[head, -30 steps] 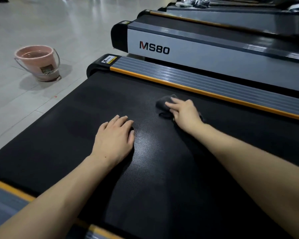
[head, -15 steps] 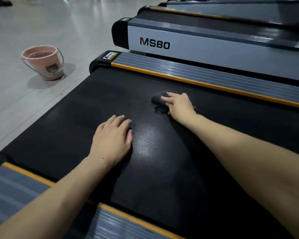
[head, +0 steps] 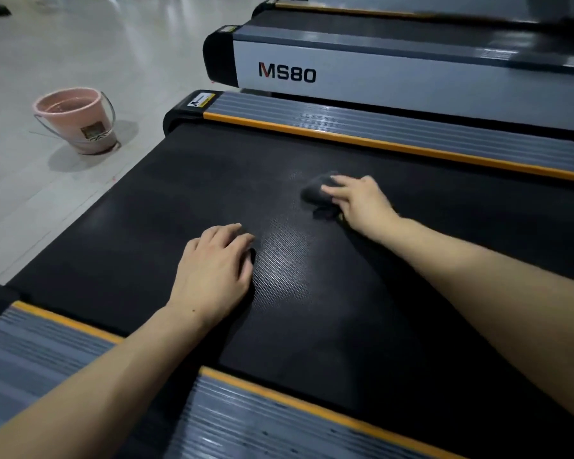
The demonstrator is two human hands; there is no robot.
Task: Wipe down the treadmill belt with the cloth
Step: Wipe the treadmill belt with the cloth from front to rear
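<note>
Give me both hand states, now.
Left hand: open, flat on the treadmill belt.
Right hand: open, fingers pressing the dark cloth on the belt.

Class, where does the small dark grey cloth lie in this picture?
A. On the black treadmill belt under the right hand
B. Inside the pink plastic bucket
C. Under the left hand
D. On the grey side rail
A: the right hand presses the dark grey cloth onto the black treadmill belt.
</note>
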